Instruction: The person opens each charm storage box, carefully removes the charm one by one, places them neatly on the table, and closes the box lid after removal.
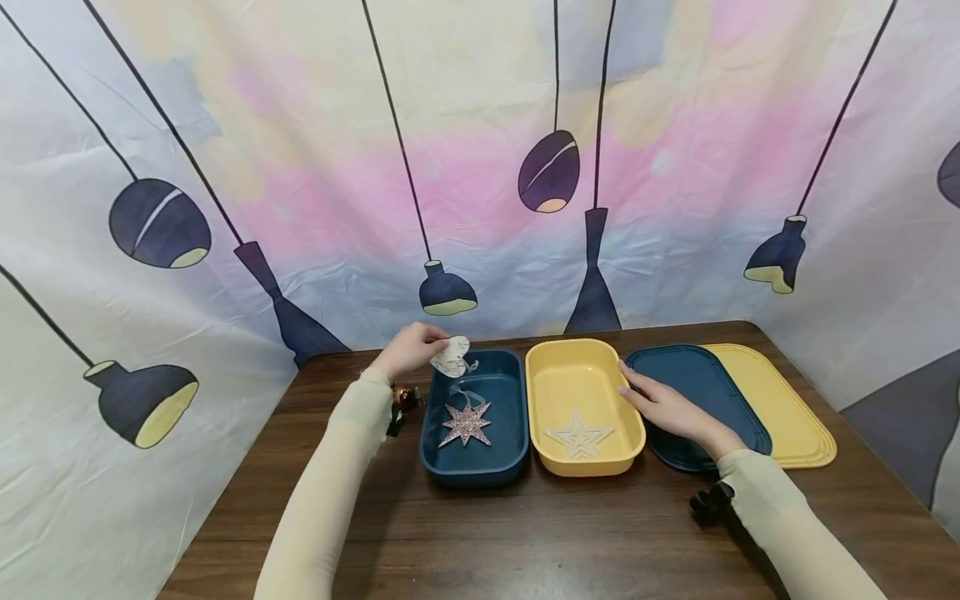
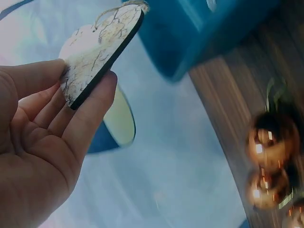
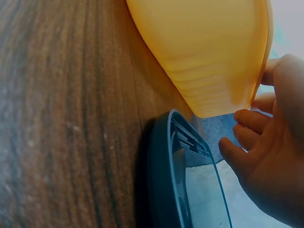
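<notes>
Pinching a crackled heart ornament between thumb and fingers of the left hand, over the 11 o'clock corner of the blue box. Holding the yellow box by its rim at 2 o'clock with the right hand. Can see a pink glitter star inside the blue box, a pale star at 6 o'clock inside the yellow box, copper baubles at 9 o'clock on the counter, and overlapping lids at 3 o'clock.
</notes>
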A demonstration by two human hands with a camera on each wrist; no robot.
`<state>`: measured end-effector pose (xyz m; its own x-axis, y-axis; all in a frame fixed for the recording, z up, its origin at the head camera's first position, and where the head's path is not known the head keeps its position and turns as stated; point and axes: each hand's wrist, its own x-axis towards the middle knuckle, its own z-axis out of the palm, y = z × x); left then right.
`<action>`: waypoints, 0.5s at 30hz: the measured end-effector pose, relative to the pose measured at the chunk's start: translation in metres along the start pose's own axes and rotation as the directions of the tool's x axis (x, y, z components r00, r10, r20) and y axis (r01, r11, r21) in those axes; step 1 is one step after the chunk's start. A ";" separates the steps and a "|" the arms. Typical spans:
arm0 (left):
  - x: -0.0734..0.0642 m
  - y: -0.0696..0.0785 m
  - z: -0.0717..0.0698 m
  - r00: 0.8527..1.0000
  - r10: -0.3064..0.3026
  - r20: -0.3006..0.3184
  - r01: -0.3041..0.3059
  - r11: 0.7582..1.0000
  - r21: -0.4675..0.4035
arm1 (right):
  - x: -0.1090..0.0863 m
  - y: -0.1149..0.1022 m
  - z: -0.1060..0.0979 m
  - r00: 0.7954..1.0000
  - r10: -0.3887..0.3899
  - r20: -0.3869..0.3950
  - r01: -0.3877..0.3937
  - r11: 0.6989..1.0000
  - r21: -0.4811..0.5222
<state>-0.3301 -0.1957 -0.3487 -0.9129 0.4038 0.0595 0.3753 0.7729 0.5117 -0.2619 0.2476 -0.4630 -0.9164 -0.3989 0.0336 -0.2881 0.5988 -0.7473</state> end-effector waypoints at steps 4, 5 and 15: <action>-0.013 -0.012 -0.017 0.999 -0.032 -0.029 0.032 0.999 -0.005 | -0.001 -0.002 -0.001 1.000 0.000 0.001 0.000 1.000 -0.006; -0.017 -0.015 -0.021 0.999 -0.038 -0.039 0.038 0.999 -0.007 | -0.002 -0.002 -0.001 1.000 0.000 0.003 0.000 1.000 -0.007; -0.060 -0.046 -0.060 0.991 -0.087 -0.103 0.085 0.996 -0.023 | -0.002 -0.003 -0.001 1.000 0.002 0.009 -0.002 1.000 -0.001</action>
<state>-0.3021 -0.2850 -0.3243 -0.9536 0.2830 0.1026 0.2928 0.7926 0.5348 -0.2598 0.2471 -0.4604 -0.9145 -0.4037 0.0260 -0.2861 0.6002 -0.7469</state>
